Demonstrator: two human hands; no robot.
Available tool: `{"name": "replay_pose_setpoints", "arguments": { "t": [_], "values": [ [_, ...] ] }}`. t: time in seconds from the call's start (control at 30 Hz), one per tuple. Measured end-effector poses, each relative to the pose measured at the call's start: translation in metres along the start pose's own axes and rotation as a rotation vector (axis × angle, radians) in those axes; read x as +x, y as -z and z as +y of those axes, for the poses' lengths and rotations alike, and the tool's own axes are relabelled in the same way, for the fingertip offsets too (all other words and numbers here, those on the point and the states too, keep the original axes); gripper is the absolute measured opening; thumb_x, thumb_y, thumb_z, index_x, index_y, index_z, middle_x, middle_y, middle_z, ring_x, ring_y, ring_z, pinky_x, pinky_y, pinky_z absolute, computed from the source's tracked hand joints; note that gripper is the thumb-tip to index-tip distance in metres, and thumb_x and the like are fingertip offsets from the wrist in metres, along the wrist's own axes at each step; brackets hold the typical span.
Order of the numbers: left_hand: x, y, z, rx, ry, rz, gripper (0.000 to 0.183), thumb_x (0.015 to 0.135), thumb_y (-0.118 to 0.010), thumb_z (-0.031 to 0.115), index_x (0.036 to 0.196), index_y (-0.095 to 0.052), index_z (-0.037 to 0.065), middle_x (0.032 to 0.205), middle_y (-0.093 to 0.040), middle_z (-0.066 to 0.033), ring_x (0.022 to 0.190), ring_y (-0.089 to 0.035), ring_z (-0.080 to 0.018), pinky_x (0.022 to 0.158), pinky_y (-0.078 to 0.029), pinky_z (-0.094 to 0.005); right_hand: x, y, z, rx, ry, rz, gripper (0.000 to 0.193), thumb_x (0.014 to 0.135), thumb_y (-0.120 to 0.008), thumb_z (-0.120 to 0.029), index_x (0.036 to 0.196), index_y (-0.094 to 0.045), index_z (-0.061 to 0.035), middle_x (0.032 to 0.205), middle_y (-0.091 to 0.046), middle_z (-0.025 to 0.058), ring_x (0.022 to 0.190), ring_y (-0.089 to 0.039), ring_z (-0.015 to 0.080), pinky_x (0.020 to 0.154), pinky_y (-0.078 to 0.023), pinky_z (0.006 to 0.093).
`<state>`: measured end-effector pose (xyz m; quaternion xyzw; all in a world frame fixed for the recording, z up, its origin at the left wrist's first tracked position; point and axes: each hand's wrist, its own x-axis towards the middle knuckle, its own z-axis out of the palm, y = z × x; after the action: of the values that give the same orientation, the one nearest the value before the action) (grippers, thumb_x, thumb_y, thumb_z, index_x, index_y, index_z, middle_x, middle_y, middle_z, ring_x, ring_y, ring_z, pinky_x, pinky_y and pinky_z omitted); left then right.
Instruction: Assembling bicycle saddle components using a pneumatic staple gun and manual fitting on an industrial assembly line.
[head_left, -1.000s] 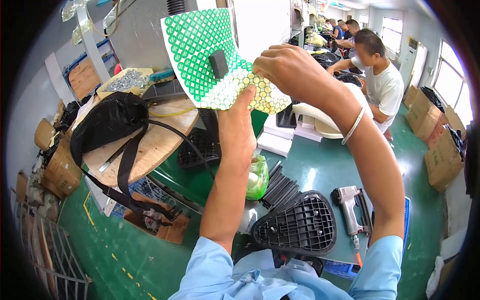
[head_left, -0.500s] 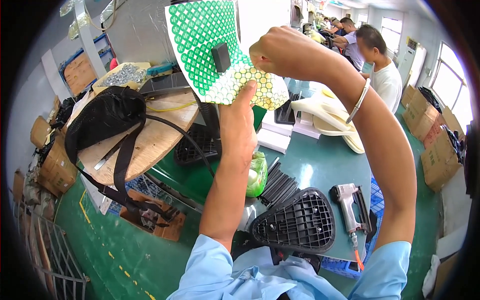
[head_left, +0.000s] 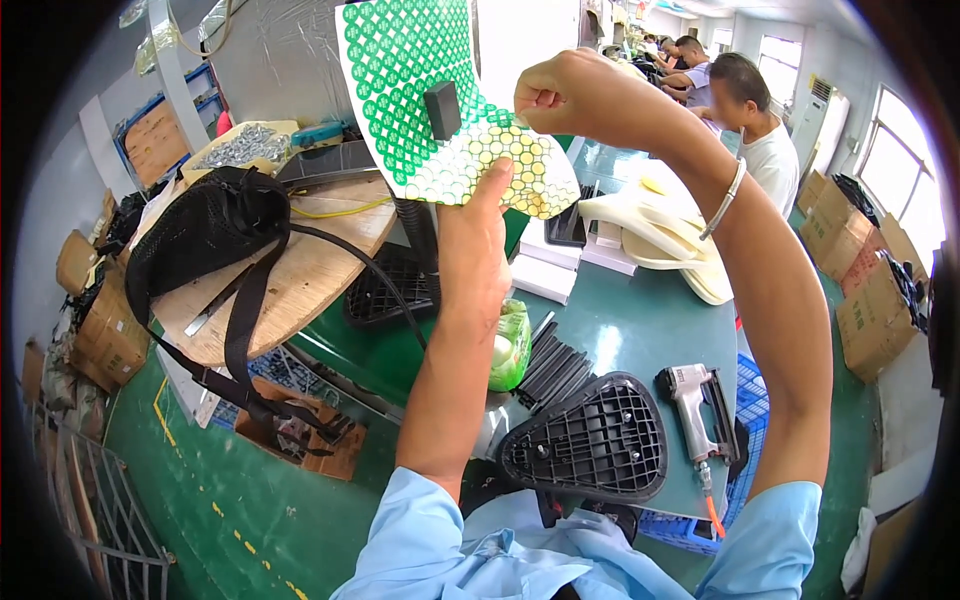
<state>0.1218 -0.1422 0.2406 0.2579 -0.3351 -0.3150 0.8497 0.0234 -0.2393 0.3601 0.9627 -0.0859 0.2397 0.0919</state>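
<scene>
My left hand grips the lower edge of a sheet printed with green circles on white, its thumb lying on the front. The sheet stands raised before me and curls at its lower right, where light makes the pattern look yellow. A small black block sits on the sheet's face. Beside the sheet's right edge, my right hand has its fingers curled together in a pinch. Whatever those fingertips hold, if anything, is too small to make out. A metal bangle circles my right forearm.
On the green table lie a black triangular plastic base, a nail gun with an orange hose, black strips, a green plastic bag and cream foam pieces. A black mesh bag rests on wood at left. Someone in white works nearby.
My right hand has shifted slightly to the right, away from the sheet, with its fingers still curled. The left hand and the sheet have barely moved.
</scene>
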Motion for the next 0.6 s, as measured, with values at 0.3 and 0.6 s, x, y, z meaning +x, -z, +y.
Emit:
{"name": "replay_pose_setpoints", "arguments": {
  "t": [0.3,0.6],
  "values": [
    [-0.020,0.017,-0.009,0.083,0.026,-0.024,0.061,0.080,-0.070,0.033,0.126,-0.043,0.003,0.116,-0.054,-0.0075,0.102,-0.054,-0.0206,0.084,-0.044,-0.0366,-0.088,-0.013,-0.045,0.443,-0.155,0.124,0.015,0.076,-0.063,-0.014,0.079,-0.062,0.0002,0.063,-0.060,0.0110,0.056,-0.058,0.0212,0.056,-0.046,0.0310],
    [-0.087,0.061,-0.026,0.106,0.186,-0.003,0.063,0.085,-0.061,0.041,0.122,-0.043,-0.007,0.108,-0.058,-0.0170,0.097,-0.058,-0.0226,0.087,-0.043,-0.0335,-0.216,-0.087,-0.123,0.506,-0.201,-0.156,0.009,0.068,-0.062,-0.005,0.074,-0.055,-0.0036,0.067,-0.054,0.0109,0.064,-0.054,0.0295,0.059,-0.043,0.0397]
  ]
}}
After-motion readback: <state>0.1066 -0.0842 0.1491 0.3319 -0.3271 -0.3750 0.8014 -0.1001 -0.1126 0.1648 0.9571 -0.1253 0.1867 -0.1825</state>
